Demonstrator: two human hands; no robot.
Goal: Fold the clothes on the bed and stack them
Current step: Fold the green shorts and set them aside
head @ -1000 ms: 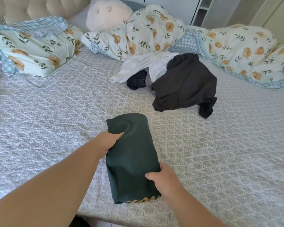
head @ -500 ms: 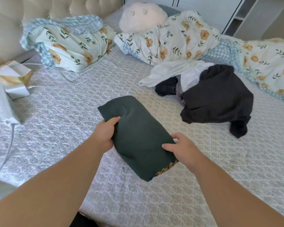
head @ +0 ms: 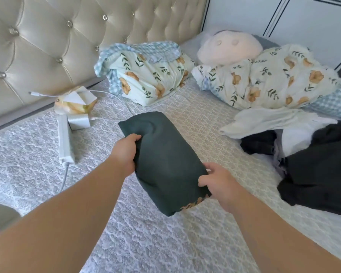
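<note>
Quilted bed, tufted headboard far. Left hand and right hand each grip folded green garment, mid-bed. Set it flat on open quilt, clear of unfolded pile right; release both edges together.

Both hands have carried the folded green garment leftward toward the headboard

The quilted bed carries pillows, unfolded clothes and chargers.

The black garment runs off the right edge, its shape unclear.
</note>
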